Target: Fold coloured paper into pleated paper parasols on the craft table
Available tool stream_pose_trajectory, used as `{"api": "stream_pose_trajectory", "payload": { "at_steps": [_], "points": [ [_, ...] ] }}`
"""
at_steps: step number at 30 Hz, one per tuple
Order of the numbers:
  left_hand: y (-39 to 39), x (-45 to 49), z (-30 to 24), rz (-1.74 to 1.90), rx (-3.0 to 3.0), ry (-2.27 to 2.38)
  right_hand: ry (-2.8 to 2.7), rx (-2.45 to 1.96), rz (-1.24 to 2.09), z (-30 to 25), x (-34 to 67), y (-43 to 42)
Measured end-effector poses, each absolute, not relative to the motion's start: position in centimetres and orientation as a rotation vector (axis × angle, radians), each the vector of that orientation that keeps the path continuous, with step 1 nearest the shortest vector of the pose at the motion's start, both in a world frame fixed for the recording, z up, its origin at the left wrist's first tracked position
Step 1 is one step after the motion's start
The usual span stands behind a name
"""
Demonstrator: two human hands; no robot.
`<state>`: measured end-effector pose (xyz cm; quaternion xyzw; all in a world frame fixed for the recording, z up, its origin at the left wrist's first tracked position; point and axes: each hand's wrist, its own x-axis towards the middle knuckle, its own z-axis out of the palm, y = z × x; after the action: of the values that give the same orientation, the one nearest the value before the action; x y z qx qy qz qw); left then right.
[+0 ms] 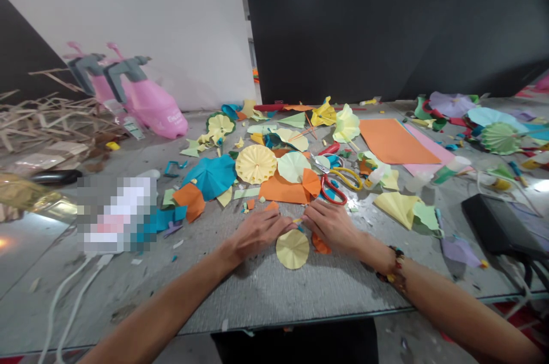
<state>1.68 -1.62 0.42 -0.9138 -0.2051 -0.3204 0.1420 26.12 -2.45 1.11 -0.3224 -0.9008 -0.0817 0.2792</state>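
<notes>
On the table (266,295), my left hand (257,232) and right hand (330,225) curl close together above a yellow paper fan (292,249), placed for fine work; whether they pinch anything, I cannot tell.

This is a paper-craft workshop: a long grey work table (240,289) lies strewn with pleated yellow paper fans (256,163), a flat orange paper sheet (393,141), red-handled steel scissors (333,189) and coloured scraps, beside a heap of thin wooden sticks (47,118) and a black partition panel (364,20).
</notes>
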Motion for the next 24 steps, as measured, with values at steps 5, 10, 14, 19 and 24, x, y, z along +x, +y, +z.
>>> {"api": "stream_pose_trajectory", "payload": {
  "at_steps": [5,10,14,19,24],
  "points": [
    [-1.8,1.7,0.4,-1.118,-2.655,-0.625,-2.393,-0.878,-0.186,1.2,26.1,-2.5],
    [-2.2,1.4,1.2,-1.134,-2.637,-0.570,-2.371,-0.896,-0.178,1.1,26.2,-2.6],
    [-2.1,1.1,1.6,-1.076,-2.629,-0.542,-2.343,-0.908,-0.175,1.0,26.4,-2.5],
    [-1.8,1.0,1.6,-1.025,-2.647,-0.576,-2.278,-0.941,-0.210,0.9,26.6,-2.3],
    [-1.8,1.1,1.7,-0.968,-2.699,-0.613,-2.254,-0.995,-0.215,1.2,26.6,-2.5]
  ]
}}
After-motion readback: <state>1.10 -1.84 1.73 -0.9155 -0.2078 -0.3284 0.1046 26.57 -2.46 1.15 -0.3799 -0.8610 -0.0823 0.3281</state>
